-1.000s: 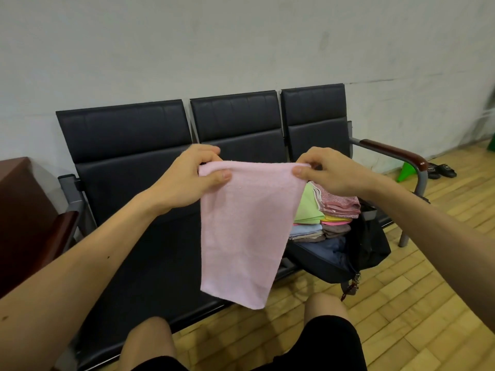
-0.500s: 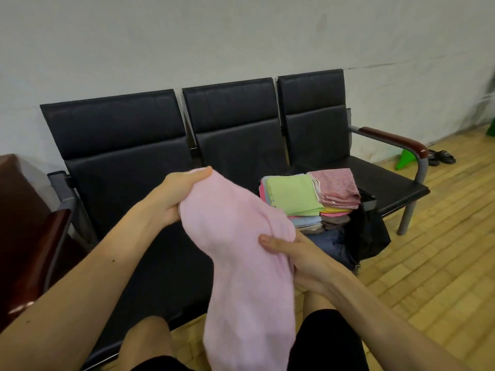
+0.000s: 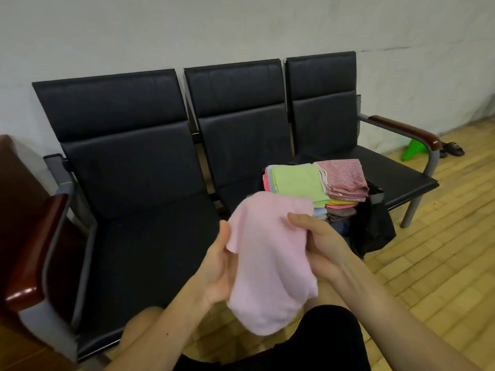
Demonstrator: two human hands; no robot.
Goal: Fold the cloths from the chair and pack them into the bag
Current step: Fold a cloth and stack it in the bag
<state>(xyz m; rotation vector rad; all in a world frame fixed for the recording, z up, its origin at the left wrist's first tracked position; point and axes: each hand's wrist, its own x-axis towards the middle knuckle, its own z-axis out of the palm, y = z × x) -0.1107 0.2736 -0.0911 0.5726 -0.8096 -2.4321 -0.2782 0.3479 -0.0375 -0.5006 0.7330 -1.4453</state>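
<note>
A pale pink cloth (image 3: pixel 270 263) hangs doubled over between my hands, above my knees. My left hand (image 3: pixel 218 266) holds its left edge, palm up, thumb along the cloth. My right hand (image 3: pixel 318 236) grips the right side, thumb laid over the top of the fold. Behind them a dark open bag (image 3: pixel 375 226) stands against the middle seat of the black three-seat bench (image 3: pixel 150 236). It is stuffed with folded cloths: a green one (image 3: pixel 297 180) and a speckled pink one (image 3: pixel 342 175) on top, with yellow, blue and brown ones under them.
The bench has brown armrests at the left (image 3: pixel 34 247) and right (image 3: pixel 407 129) ends and stands against a white wall. A green cone (image 3: pixel 413 149) and dark sandals (image 3: pixel 452 149) lie on the wooden floor at the far right. My knees and black shorts (image 3: pixel 308 344) are at the bottom.
The cloth was held spread by its top corners, then folded over. Both hands have come lower and closer together with the cloth bunched between them. The view has tilted down.
</note>
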